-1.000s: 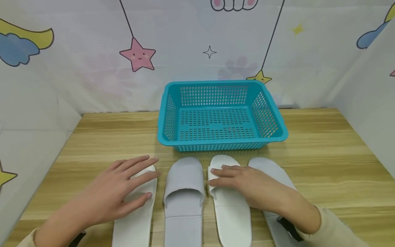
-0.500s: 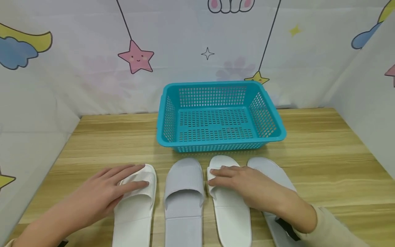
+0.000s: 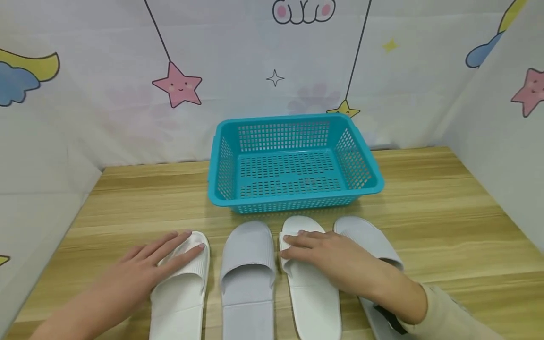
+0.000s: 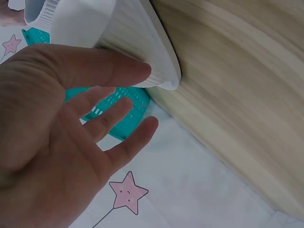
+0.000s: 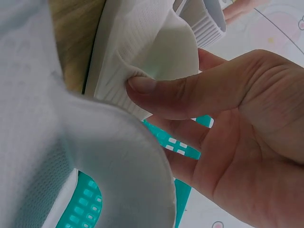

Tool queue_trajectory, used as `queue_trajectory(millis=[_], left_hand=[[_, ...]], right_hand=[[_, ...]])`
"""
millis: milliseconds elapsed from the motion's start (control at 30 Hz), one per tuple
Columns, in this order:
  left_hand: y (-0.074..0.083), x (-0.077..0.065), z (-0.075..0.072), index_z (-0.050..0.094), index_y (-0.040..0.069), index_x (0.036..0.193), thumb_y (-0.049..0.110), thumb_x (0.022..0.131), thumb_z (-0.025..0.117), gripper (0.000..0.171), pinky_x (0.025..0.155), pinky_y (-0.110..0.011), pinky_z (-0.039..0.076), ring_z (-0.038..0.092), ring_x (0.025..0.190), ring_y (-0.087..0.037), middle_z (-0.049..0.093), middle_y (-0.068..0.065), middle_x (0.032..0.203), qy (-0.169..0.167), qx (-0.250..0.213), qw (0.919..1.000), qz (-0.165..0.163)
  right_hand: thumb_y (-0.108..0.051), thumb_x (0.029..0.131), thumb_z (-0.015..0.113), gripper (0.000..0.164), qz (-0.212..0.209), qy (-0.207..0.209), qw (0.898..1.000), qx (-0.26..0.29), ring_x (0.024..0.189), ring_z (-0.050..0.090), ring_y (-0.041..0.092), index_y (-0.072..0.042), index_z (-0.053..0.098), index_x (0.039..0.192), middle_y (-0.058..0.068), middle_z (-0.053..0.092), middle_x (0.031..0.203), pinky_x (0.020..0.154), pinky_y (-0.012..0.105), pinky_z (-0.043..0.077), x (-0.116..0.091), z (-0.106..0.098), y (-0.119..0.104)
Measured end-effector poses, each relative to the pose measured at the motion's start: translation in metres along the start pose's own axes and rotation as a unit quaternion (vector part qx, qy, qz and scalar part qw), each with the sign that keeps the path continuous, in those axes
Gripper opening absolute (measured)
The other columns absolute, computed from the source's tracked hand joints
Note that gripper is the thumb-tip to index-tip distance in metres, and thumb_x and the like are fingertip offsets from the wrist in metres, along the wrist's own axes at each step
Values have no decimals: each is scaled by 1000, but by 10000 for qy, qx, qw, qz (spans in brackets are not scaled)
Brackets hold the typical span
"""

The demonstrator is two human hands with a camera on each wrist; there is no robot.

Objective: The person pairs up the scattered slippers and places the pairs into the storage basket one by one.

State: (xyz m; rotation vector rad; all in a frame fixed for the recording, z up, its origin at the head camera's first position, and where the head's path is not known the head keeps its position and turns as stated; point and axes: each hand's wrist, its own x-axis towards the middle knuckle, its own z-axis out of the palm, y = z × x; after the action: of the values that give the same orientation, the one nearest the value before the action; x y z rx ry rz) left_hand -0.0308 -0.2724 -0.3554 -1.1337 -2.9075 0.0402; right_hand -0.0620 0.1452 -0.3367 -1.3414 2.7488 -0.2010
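Observation:
Four slippers would be too exact a tally; several slide slippers lie in a row, toes pointing away. My left hand (image 3: 144, 270) lies over the strap of the leftmost white slipper (image 3: 177, 302), fingers extended. In the left wrist view its thumb overlaps the strap and the other fingers spread apart. My right hand (image 3: 340, 257) pinches the strap of the other white slipper (image 3: 315, 302); in the right wrist view the thumb (image 5: 161, 95) dents the ribbed strap. A grey slipper (image 3: 248, 307) lies between the white ones. Another grey slipper (image 3: 361, 231) is partly hidden under my right forearm.
Behind the slippers stands a turquoise perforated basket (image 3: 293, 200) on the wood-grain table (image 3: 446, 212). A white cloth (image 3: 238, 56) with printed stars hangs at the back, and white walls flank both sides.
My left hand has gone from spread fingers above the left white slipper to lying over its strap. My right hand keeps its place. The head view has shifted slightly.

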Motion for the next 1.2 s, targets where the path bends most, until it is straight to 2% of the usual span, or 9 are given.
queue_trajectory(millis=[233,400,467,633,733,867,1000,1200], left_hand=[[1,1,5,25,31,170,-28,66,79,131,103,-60,51,40,150,-37,36,-6,170,287,161,9991,265],[1,0,9,26,29,169,-39,57,65,137,104,-60,50,36,152,-38,38,-6,169,432,173,9985,282],[1,0,9,25,28,170,-40,56,63,138,104,-60,50,35,154,-38,38,-5,170,457,190,9985,233],[4,2,11,15,30,172,-33,62,75,140,102,-61,51,40,152,-40,34,-3,172,266,346,9990,88],[4,4,12,16,33,171,-31,63,77,140,96,-60,54,45,149,-40,33,-5,172,96,424,9990,83],[4,3,13,30,39,165,-33,64,73,131,86,-62,58,51,143,-41,31,-7,172,-133,150,9998,-77],[5,3,16,42,43,158,-35,65,70,124,78,-62,59,55,138,-39,31,-6,171,-139,-217,9993,-261],[7,3,18,38,42,161,-36,65,67,128,79,-64,58,53,141,-42,26,-3,174,-120,-536,9978,-378]], right_hand=[[26,80,68,83,9,68,9999,-108,136,62,27,-28,64,143,0,60,154,94,55,60,1,3,-3],[22,84,69,79,-19,160,9997,-194,136,63,27,-27,63,144,1,59,154,97,52,59,0,6,-4],[21,84,70,77,-55,227,9995,-209,135,63,27,-27,64,144,0,60,154,98,51,59,-1,6,-3],[18,87,69,72,-43,263,9995,-180,135,63,27,-27,64,143,1,60,154,97,52,59,-1,7,-4],[14,90,69,68,5,263,9995,-197,136,63,28,-26,64,143,1,60,154,97,54,59,-1,7,-5],[13,90,70,66,29,278,9993,-240,135,63,29,-26,64,143,2,60,154,97,54,59,-1,7,-7],[14,90,70,67,-2,301,9993,-227,135,63,29,-26,64,143,2,60,154,95,55,60,-1,7,-7],[11,91,69,65,29,374,9989,-274,134,63,30,-26,64,143,2,60,154,93,57,60,-1,9,-7]])
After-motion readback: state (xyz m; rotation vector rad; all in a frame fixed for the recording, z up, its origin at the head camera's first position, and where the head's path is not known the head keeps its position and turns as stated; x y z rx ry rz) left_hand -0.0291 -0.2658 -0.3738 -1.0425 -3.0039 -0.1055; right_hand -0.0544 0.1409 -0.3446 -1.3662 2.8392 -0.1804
